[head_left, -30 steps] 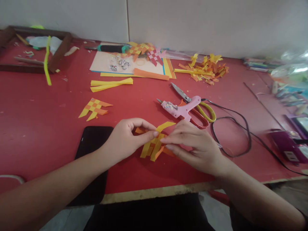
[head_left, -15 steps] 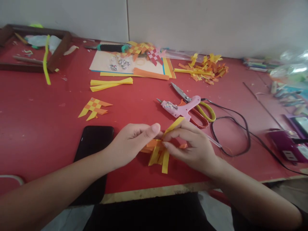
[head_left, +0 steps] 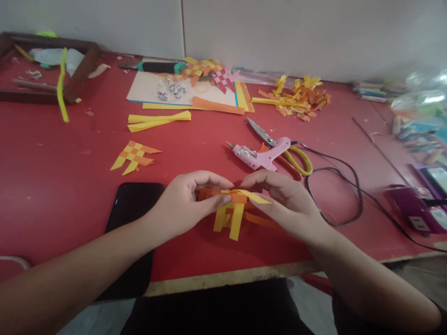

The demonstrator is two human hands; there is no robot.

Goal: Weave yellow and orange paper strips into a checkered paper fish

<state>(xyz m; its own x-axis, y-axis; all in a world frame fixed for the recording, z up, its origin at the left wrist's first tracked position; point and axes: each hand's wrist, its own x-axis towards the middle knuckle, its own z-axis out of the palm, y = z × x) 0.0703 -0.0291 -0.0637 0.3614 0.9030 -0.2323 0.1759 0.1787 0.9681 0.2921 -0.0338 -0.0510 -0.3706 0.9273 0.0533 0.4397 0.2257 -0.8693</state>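
Woven yellow and orange paper strips [head_left: 237, 215] are held up between my two hands, just above the red table. My left hand [head_left: 185, 202] grips the weave's left side, thumb in front and fingers curled behind. Around the right side closes my right hand [head_left: 288, 204], its thumb against a yellow strip end that points right; its fingertips are partly hidden behind the paper. Yellow ends hang down, and an orange strip trails to the right. A finished woven paper fish [head_left: 134, 156] lies to the left, above a black phone [head_left: 134, 209].
Behind my right hand lie a pink glue gun [head_left: 258, 158] and scissors [head_left: 298, 158], with a black cord [head_left: 361, 186] looping right. Farther back are yellow strips [head_left: 159, 120], paper sheets [head_left: 146, 90] and a scrap pile [head_left: 303, 100]. A brown frame [head_left: 82, 70] sits far left.
My right fingers have let the upright yellow strip down; it now lies folded across the weave toward the right. The left thumb has lowered onto the front of the weave.
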